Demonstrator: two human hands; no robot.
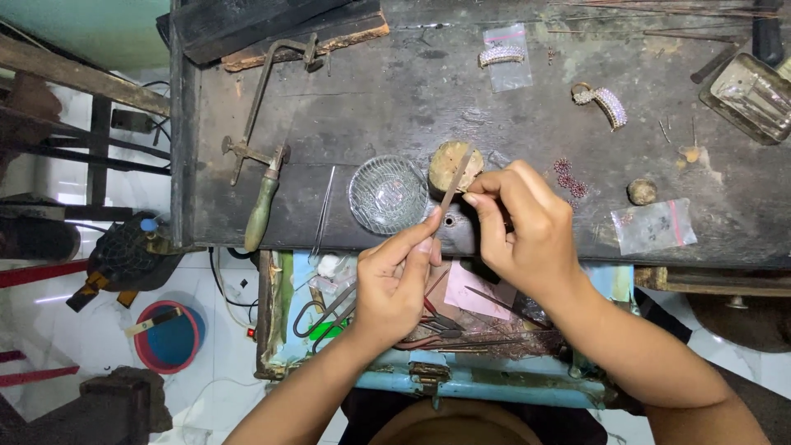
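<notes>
Both hands pinch: left hand grips a thin metal file | right hand pinches something hidden, braced at the workbench's front edge | glass dish just left.

Left hand and right hand raised together, fingertips seemingly pinched.

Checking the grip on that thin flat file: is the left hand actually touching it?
Touching. The head view shows the left hand's thumb and forefinger pinching the file's lower end, with no gap.
</notes>
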